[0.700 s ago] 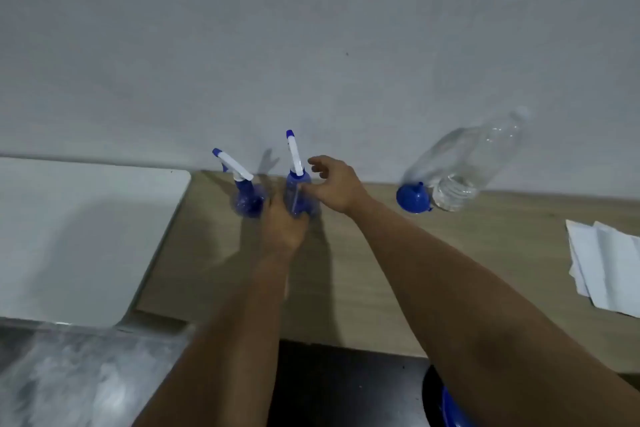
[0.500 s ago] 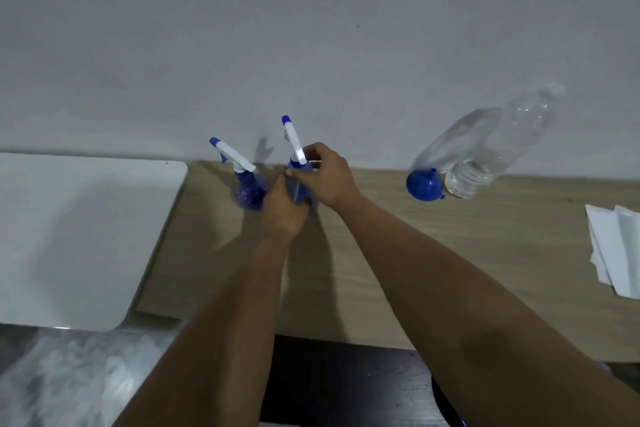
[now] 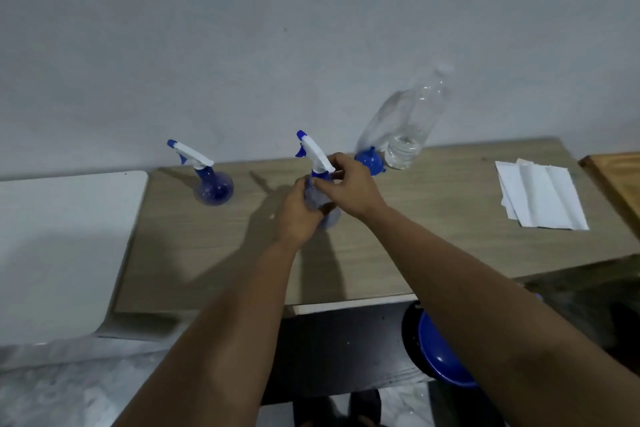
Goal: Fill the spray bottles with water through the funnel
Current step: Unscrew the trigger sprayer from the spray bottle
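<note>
Left hand (image 3: 298, 215) wraps the translucent blue spray bottle (image 3: 323, 199) while right hand (image 3: 349, 184) pinches its collar; blue plastic funnel (image 3: 371, 163) at two o'clock.

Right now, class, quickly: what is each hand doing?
Left hand: grips the translucent blue spray bottle round its body.
Right hand: pinches that bottle's white trigger sprayer head at the neck.

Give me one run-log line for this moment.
left hand: grips spray bottle body | right hand: grips its collar | funnel: idle by water bottle
</note>
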### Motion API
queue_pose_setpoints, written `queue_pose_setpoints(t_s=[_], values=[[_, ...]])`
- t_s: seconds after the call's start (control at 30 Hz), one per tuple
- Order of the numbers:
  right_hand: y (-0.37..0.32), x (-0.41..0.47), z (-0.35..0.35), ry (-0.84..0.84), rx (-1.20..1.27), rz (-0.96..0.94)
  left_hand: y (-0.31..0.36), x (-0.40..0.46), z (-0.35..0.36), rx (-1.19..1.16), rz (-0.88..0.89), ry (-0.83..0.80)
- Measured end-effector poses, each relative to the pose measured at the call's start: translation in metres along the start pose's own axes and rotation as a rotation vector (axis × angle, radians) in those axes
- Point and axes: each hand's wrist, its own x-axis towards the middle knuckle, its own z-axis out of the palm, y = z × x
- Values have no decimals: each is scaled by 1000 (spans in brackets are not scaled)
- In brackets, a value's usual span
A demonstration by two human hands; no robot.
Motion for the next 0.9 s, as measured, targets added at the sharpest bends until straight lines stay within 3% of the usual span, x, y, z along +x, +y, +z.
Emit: queue_pose_setpoints(t_s=[0.27, 0.53, 0.7, 0.83, 0.9], values=[[48, -78, -34, 118, -55, 107, -12, -64, 71, 45, -29, -62], [64, -97, -46, -9, 88, 38, -20, -80, 80, 19, -7, -73], [61, -108, -39, 92, 137, 109, -21, -80, 77, 116, -55, -133], [61, -112, -34, 55, 188, 114, -22, -81, 74, 292, -67, -145], [61, -112, -34, 66, 218, 137, -17, -83, 72, 272, -71, -146]])
